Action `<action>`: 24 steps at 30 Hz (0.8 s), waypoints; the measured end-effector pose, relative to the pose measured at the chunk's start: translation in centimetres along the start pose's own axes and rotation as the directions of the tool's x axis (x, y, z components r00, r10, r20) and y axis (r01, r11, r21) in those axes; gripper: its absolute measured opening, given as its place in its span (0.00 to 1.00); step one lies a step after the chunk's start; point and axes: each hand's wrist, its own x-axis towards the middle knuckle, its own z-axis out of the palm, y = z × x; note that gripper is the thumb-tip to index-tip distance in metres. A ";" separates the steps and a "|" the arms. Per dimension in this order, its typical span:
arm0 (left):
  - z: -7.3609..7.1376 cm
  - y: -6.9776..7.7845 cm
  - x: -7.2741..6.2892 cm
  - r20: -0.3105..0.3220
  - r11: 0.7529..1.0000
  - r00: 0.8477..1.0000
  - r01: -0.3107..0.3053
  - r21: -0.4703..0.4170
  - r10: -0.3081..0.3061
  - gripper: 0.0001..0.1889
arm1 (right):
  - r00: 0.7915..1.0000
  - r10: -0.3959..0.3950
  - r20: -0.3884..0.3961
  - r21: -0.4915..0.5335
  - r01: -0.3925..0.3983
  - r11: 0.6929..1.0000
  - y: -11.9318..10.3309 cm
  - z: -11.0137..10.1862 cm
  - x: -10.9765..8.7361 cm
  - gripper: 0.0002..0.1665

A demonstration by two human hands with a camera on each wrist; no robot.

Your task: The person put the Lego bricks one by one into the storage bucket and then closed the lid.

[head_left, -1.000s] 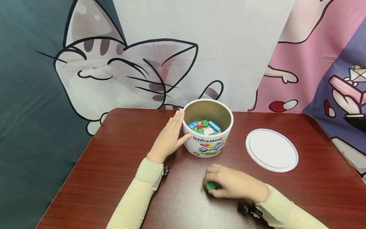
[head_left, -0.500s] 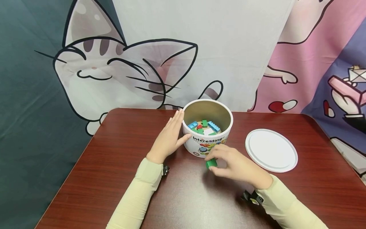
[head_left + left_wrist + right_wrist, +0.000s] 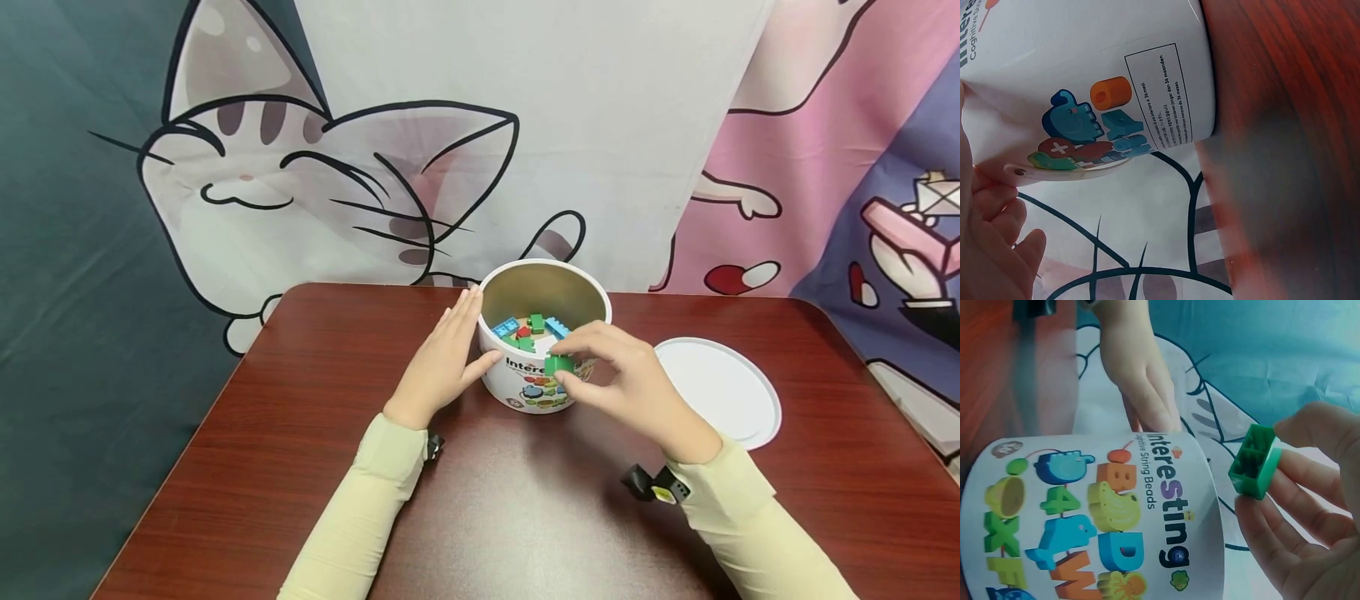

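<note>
A round white tub point(image 3: 528, 387) printed "Interesting" stands near the table's back edge, with several blue, green, red and white toy bricks point(image 3: 536, 323) on its bottom. My left hand point(image 3: 438, 362) lies with straight fingers along the tub's left side, fingertips at the rim. In the left wrist view, those fingers point(image 3: 1007, 219) touch the tub's wall. My right hand point(image 3: 637, 379) pinches a green toy brick point(image 3: 558, 364) between thumb and fingertips, in front of the tub's front rim. The right wrist view shows the green brick's hollow underside point(image 3: 1252, 459).
A white round lid point(image 3: 720, 392) lies on the brown table point(image 3: 337, 358) right of the tub, partly behind my right hand. Behind the table hangs a cloth backdrop point(image 3: 600, 125) with cartoon drawings. Small black cameras sit at both wrists.
My right hand has lifted the green toy brick off the table and carried it away from me, up to the tub's front rim. The left hand and the tub stay in place.
</note>
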 end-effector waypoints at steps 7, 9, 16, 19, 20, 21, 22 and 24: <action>-0.1 0.0 0.0 0.009 1.000 1.000 0.009 -0.005 -0.009 0.46 | 0.995 0.028 -0.096 -0.095 -0.037 0.995 1.0 0.5 1.4 0.18; -0.1 0.0 0.0 0.009 1.000 1.000 0.012 -0.005 -0.012 0.46 | 0.993 0.057 -0.104 -0.130 -0.070 0.989 1.3 0.6 1.9 0.16; -0.1 -0.1 0.0 0.001 1.000 1.000 0.003 -0.004 -0.003 0.46 | 0.971 0.219 -0.097 -0.172 -0.233 0.957 2.7 1.0 3.3 0.13; 0.0 -0.1 -0.1 0.003 1.000 1.000 0.000 -0.006 0.000 0.46 | 0.956 0.280 -0.086 -0.177 -0.291 0.940 3.3 1.2 3.4 0.11; 0.0 -0.1 -0.1 0.002 1.000 1.000 0.000 -0.007 0.000 0.46 | 0.953 0.292 -0.085 -0.182 -0.303 0.935 3.5 1.2 3.4 0.11; 0.0 -0.1 -0.1 0.001 1.000 1.000 0.000 -0.009 0.000 0.46 | 0.950 0.301 -0.086 -0.185 -0.312 0.932 3.7 1.3 3.4 0.11; 0.0 -0.1 -0.1 -0.004 1.000 1.000 -0.004 -0.007 0.004 0.46 | 0.948 0.305 -0.087 -0.185 -0.317 0.930 3.8 1.3 3.4 0.11; 0.0 -0.1 -0.1 -0.011 1.000 1.000 -0.007 -0.009 0.007 0.46 | 0.947 0.308 -0.092 -0.188 -0.320 0.929 4.0 1.4 3.4 0.11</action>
